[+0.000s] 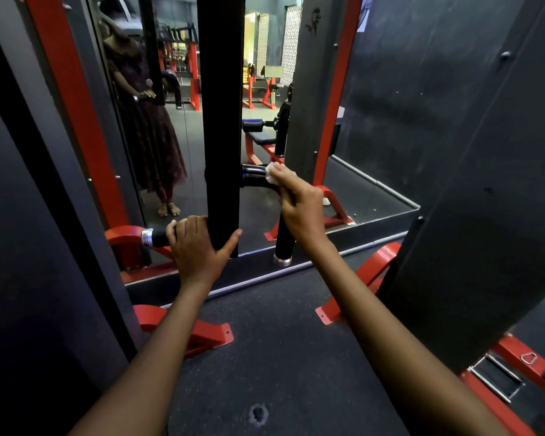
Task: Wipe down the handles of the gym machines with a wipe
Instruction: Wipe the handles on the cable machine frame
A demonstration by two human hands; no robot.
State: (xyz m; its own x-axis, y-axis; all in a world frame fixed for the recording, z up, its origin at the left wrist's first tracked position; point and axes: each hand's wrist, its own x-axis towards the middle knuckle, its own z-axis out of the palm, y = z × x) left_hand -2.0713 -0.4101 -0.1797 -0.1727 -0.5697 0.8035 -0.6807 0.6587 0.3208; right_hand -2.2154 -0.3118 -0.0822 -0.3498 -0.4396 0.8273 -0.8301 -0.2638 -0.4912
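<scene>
Mid-wipe: right hand (pixel 299 206) pinches wipe (pixel 272 173) on bar's (pixel 254 176) bend — left hand (pixel 199 243) grips other handle (pixel 158 237); it & other machines prob. left.

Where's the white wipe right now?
In the head view, the wipe sits just right of centre, pinched in the right hand and pressed on the black curved handle bar beside the black upright pad.

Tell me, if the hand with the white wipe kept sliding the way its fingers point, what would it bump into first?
Probably the black upright pad. The right hand presses the wipe on the shiny black bar, fingers aimed up-left along it, and the bar ends at that pad. Depth is hard to judge.
</scene>
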